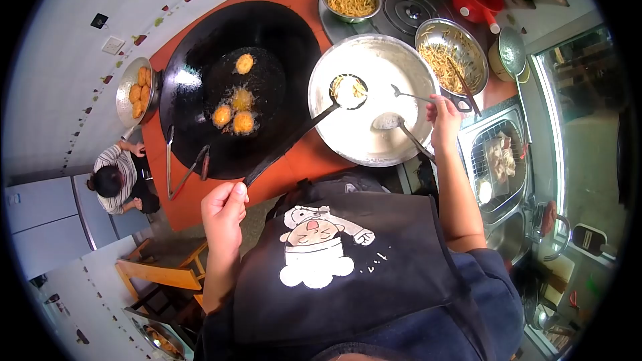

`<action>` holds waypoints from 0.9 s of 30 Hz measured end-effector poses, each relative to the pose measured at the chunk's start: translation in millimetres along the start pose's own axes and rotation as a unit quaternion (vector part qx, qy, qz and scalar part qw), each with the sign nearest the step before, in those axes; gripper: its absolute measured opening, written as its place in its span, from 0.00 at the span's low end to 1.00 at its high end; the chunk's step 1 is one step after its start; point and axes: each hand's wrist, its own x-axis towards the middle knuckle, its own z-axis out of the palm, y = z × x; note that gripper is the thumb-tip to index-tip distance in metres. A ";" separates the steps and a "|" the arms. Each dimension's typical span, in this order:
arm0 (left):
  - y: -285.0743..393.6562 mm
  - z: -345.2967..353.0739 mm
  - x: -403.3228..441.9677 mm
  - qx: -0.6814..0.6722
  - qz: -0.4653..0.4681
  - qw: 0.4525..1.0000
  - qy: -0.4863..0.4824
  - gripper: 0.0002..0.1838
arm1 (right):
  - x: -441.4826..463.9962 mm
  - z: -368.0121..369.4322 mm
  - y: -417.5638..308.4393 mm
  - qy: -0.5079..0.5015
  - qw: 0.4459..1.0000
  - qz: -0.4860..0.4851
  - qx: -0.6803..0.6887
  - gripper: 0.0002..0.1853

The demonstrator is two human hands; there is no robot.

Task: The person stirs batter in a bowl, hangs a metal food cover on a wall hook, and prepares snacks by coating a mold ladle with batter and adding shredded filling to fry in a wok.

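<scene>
The wall with small prints is rising at the left, and a window is standing at the right, beyond the sink. At the left, a person in a striped top is sitting near the fridge. The orange table is carrying the black wok at left, where four cakes are lying in oil. The white basin is standing just beside it, holding pale batter. A pan and, farther, a bowl are holding yellow strips. At the far left, a strainer is holding browned cakes. The left hand is grasping the ladle, whose cup is holding batter and strips over the basin. The right hand is pinching a spoon over the batter. A second ladle is resting in the batter. The dark apron is showing a cartoon; the marks beside it are being too small to read.
</scene>
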 end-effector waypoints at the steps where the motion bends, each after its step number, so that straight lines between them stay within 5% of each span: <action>1: -0.4 -0.2 -0.2 -0.003 0.003 1.000 -0.001 0.15 | -1.4 2.5 -4.1 0.000 1.000 -0.014 0.005 0.11; 5: -2.7 0.0 -1.4 -0.011 0.009 1.000 -0.004 0.15 | -4.3 11.2 -4.7 -0.032 0.991 -0.095 -0.089 0.11; 10: -4.7 1.0 -2.1 -0.006 0.010 1.000 0.001 0.15 | -3.3 20.2 28.3 -0.077 0.914 -0.203 -0.343 0.10; 12: -5.4 -0.3 -2.6 -0.002 0.010 1.000 0.002 0.15 | -9.7 28.0 25.6 -0.086 0.926 -0.130 -0.345 0.11; 15: -5.5 -4.5 -3.3 -0.004 0.006 1.000 -0.001 0.15 | -6.6 22.0 20.5 -0.020 0.990 -0.030 -0.135 0.11; 18: -7.4 -6.1 -3.6 -0.013 0.000 1.000 0.003 0.15 | -4.1 13.5 5.5 0.005 0.998 -0.010 -0.054 0.11; 24: -11.9 -9.7 -2.4 -0.028 -0.009 0.999 -0.011 0.15 | -27.0 35.6 -36.7 -0.015 0.997 -0.072 0.013 0.11; 27: -11.7 -10.3 -1.0 -0.045 -0.012 0.999 -0.016 0.15 | -49.8 55.0 -54.9 -0.040 0.980 -0.161 -0.106 0.10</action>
